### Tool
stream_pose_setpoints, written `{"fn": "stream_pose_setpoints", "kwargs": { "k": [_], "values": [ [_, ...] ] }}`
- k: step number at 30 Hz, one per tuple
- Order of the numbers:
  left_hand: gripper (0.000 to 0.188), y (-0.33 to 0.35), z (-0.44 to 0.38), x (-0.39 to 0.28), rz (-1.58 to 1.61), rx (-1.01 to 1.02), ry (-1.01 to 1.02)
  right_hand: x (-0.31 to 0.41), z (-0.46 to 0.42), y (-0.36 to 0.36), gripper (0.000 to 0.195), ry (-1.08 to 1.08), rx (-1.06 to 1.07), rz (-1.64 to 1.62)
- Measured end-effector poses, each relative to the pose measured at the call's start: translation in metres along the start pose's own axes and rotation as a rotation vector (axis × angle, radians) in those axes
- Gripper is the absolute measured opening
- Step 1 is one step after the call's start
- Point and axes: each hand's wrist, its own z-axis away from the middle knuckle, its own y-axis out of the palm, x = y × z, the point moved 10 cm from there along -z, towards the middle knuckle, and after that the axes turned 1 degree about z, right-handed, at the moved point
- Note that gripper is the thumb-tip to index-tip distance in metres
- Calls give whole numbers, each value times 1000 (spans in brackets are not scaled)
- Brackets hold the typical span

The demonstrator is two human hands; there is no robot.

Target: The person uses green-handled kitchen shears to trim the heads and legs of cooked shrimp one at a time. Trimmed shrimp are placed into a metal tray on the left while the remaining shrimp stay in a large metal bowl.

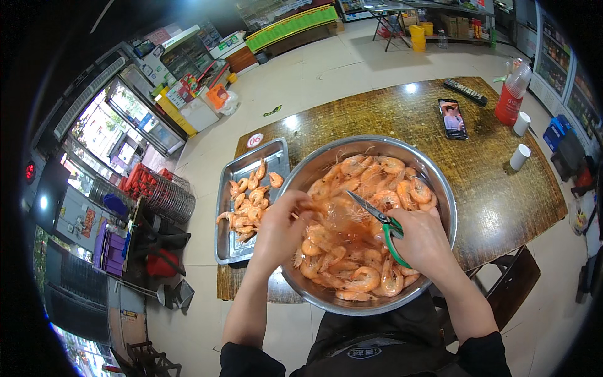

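A large stainless steel bowl [448,214] holds many orange cooked-looking shrimp [362,280] in cloudy liquid. My right hand [419,240] grips green-handled scissors [366,205] over the bowl's right half. Their blades point up and left, and look nearly closed. At the left side of the bowl is my left hand [278,228], fingers bent in among the shrimp; blur hides whether they pinch one. Left of the bowl, a shallow metal tray [276,158] carries a pile of curled shrimp [254,200], with a few lying apart towards its far end.
The brown wooden table [330,118] bears a lit phone [453,119], a remote control [465,92], two white cylinders [520,157] and a red container with stacked plastic cups [511,96]. A dark wooden stool [511,282] stands at the right front.
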Motion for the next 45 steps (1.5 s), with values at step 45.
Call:
{"fn": "stream_pose_setpoints", "kwargs": {
  "k": [45],
  "values": [
    [23, -41, -1, 20, 986, -19, 93, -1, 0, -23, 21, 44, -195, -67]
  ]
}}
